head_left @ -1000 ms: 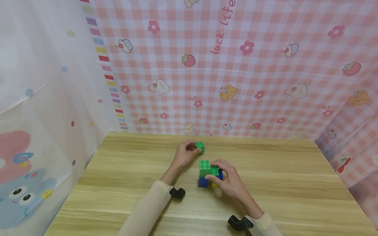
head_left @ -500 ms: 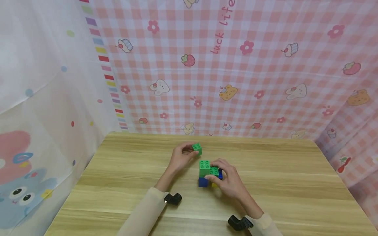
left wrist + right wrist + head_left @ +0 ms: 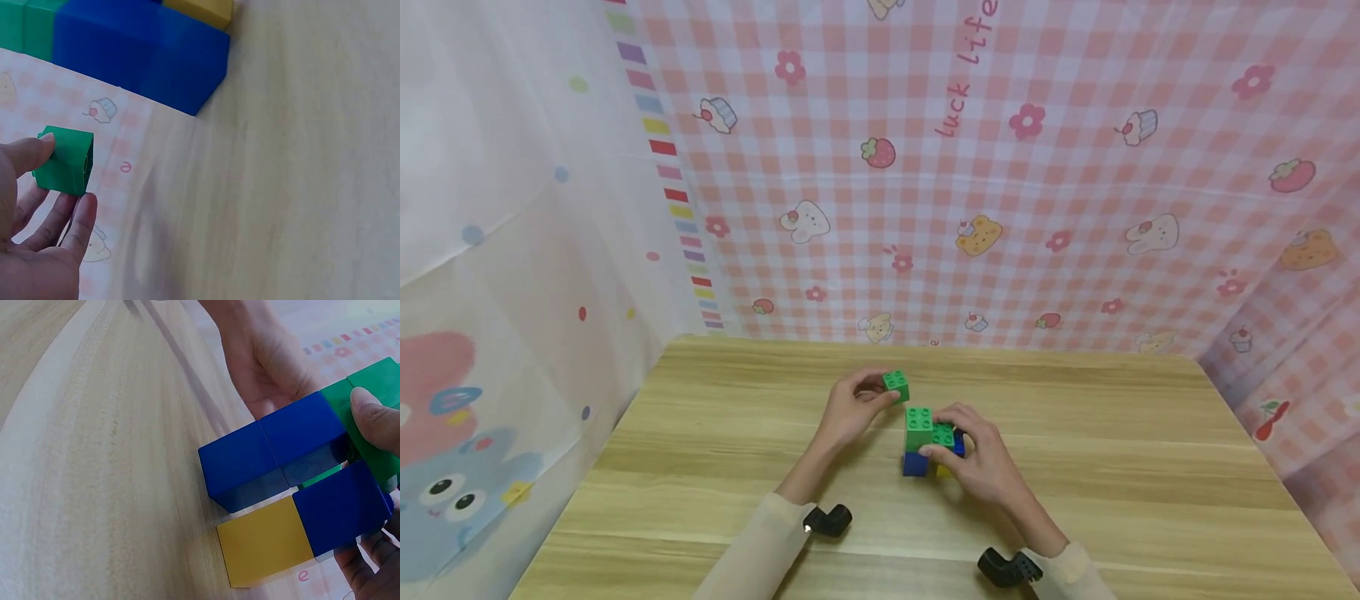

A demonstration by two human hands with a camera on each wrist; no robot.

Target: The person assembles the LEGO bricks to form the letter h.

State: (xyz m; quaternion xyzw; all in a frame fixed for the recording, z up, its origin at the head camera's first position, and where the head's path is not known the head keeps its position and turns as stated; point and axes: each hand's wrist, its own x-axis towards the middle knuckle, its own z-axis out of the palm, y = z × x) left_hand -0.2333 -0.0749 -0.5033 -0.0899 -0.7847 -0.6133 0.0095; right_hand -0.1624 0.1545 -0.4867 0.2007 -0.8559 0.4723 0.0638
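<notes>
My left hand pinches a small green building block above the table, its studs facing up. The left wrist view has the thumb on one side of that green block and fingertips under it. Just to the right and nearer, my right hand grips a built stack of blocks. The stack has green blocks on top, blue blocks below, and a yellow block low beside them. The right wrist view shows a gap between the blue column and the yellow one. Fingers partly hide the stack's right side.
The wooden table carries the blocks. Behind it hangs a pink checked cloth, with a pale printed curtain at the left. Black wrist-worn devices sit at both cuffs.
My left hand has come back toward me and slightly left with the green block, which now tilts a little. The right hand and the stack have stayed in place.
</notes>
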